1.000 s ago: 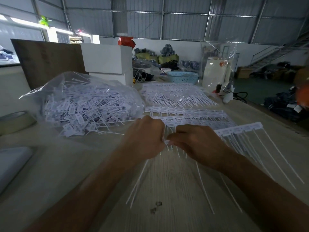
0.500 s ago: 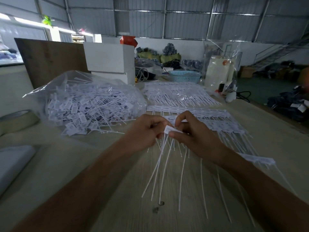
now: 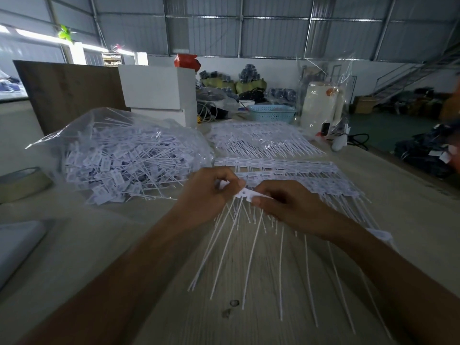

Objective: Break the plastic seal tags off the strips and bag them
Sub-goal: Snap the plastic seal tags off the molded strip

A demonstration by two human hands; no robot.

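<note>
I see the left hand [image 3: 211,192] and right hand [image 3: 286,207] both pinching one strip of seal tags [image 3: 249,194] above the table [image 3: 124,245], tails hanging down. Left of them, a clear bag [image 3: 124,155] bulges with loose tags. More strips [image 3: 286,175] lie just beyond; a blue basket [image 3: 271,113] sits further back, contents hidden.

Bare wooden table [image 3: 104,250] lies open at near left, bounded by a tape roll [image 3: 23,183] and a grey pad [image 3: 17,242] at the edge; a bulging clear bag of tags [image 3: 129,155] blocks the left middle, stacked seal strips [image 3: 278,170] fill the centre, and white boxes [image 3: 155,88] and a blue basket [image 3: 271,113] wall the far end
</note>
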